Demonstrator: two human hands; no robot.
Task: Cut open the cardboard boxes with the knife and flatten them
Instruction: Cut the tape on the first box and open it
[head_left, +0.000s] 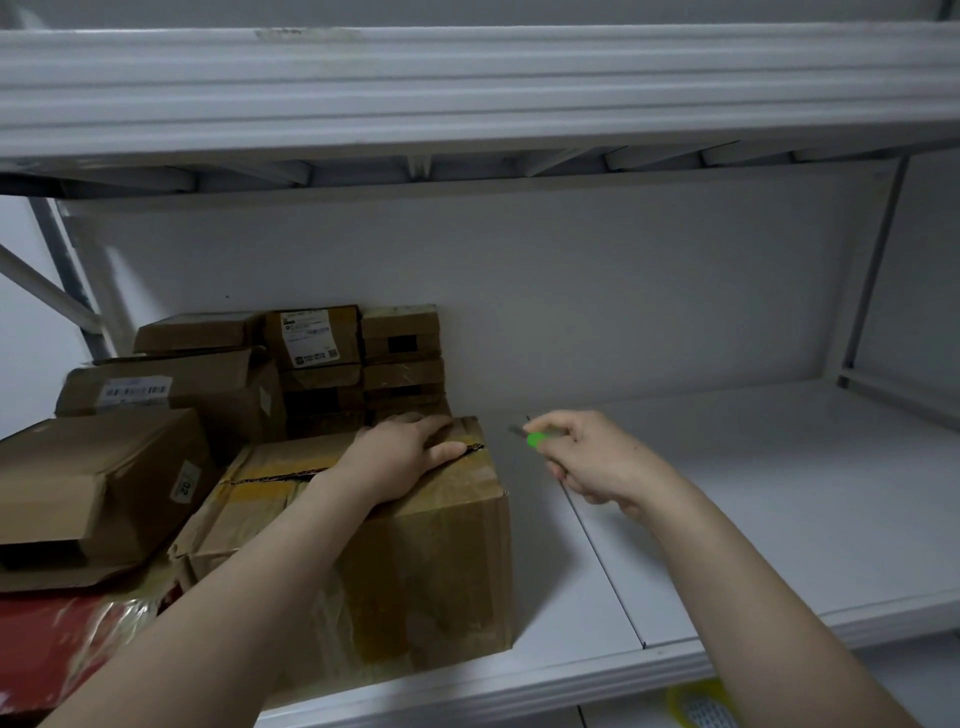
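Observation:
A large taped cardboard box (431, 561) stands on the white shelf, near its front edge. My left hand (400, 457) lies flat on the box's top, fingers straight, near the centre seam at the far right corner. My right hand (592, 462) hovers just right of the box and grips a knife (530, 436) with a green handle. Its short blade points left toward the box's top edge without touching it.
Several smaller cardboard boxes (311, 364) are stacked behind and left of the big one. An opened box (88, 483) sits at the left over red packaging (47, 644). The white shelf (779, 493) extends to the right. Another shelf board (467, 88) hangs overhead.

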